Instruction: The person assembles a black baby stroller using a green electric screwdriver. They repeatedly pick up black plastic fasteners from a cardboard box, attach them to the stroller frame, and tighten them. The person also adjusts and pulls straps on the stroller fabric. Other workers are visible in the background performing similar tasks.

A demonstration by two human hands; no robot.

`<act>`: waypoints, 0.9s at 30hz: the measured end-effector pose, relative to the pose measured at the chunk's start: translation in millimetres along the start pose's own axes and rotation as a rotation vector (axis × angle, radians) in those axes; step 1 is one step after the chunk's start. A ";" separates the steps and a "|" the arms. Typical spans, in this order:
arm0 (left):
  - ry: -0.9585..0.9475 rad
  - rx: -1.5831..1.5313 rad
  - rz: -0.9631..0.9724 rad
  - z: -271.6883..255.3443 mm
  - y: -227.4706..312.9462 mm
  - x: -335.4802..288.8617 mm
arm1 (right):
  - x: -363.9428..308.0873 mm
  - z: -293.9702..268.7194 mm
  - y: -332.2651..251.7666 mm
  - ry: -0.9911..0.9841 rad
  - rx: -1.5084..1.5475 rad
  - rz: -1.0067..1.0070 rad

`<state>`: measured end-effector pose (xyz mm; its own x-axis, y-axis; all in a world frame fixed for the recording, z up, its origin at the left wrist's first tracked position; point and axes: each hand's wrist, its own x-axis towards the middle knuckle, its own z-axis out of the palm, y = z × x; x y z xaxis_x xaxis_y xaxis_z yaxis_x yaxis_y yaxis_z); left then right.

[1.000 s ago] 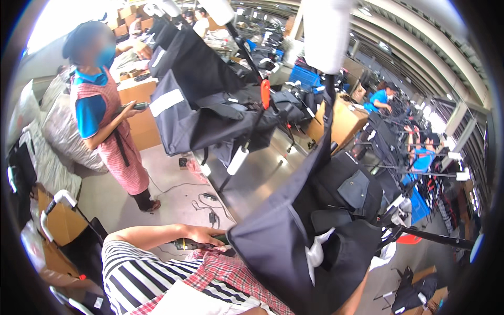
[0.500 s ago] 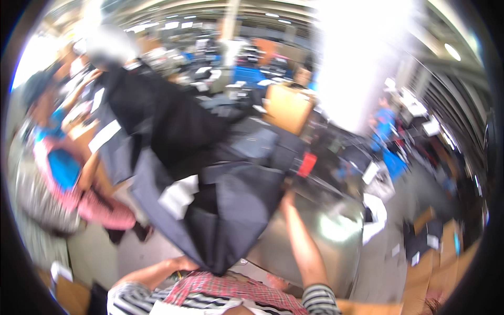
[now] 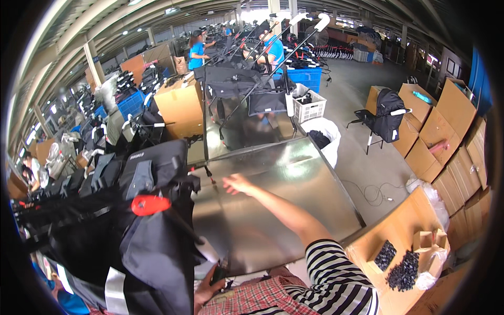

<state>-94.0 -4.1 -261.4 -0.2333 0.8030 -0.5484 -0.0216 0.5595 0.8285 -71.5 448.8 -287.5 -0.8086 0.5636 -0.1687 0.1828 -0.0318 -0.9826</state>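
Note:
A large black fabric stroller seat (image 3: 157,249), with a bright red oval piece (image 3: 149,205) and white labels, fills the lower left. My right hand (image 3: 239,184) is stretched over the shiny metal tabletop (image 3: 268,210), fingers apart and holding nothing. Just left of its fingertips, a short black strap with a small red part (image 3: 210,175) lies near the fabric's edge. My left hand (image 3: 209,289) is low, beside the fabric and close to my red checked apron. Its thumb and fingers close around something dark, partly hidden, which I cannot make out.
Beyond the tabletop stands a stroller frame (image 3: 252,94) with white-covered handles. A white crate (image 3: 310,107) and a white sack (image 3: 328,139) are right of it. Small black parts (image 3: 403,270) lie on cardboard at the near right. People in blue work farther back.
The view has swung to the right. The black fabric, formerly spread out ahead, is now bunched at the lower left. My right hand has let go of its edge and reaches over the table.

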 end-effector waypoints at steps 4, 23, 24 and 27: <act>0.038 0.100 -0.055 12.5 -2.9 57.4 | 44.5 -115.7 57.3 0.187 -0.083 0.085; 0.125 0.049 -0.374 60.2 76.5 146.1 | 236.4 -541.3 -107.9 0.761 -0.255 -0.479; 0.109 0.057 -0.358 58.8 72.2 147.1 | 216.6 -522.9 -102.1 0.699 -0.276 -0.521; 0.086 0.042 -0.305 68.6 50.0 136.0 | 141.7 -396.8 -98.0 0.808 -0.574 -0.660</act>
<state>-60.1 147.2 -302.3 -0.3036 0.5775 -0.7578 -0.0636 0.7813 0.6209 17.8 859.3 -184.4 -0.2915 0.6956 0.6566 0.2533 0.7181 -0.6482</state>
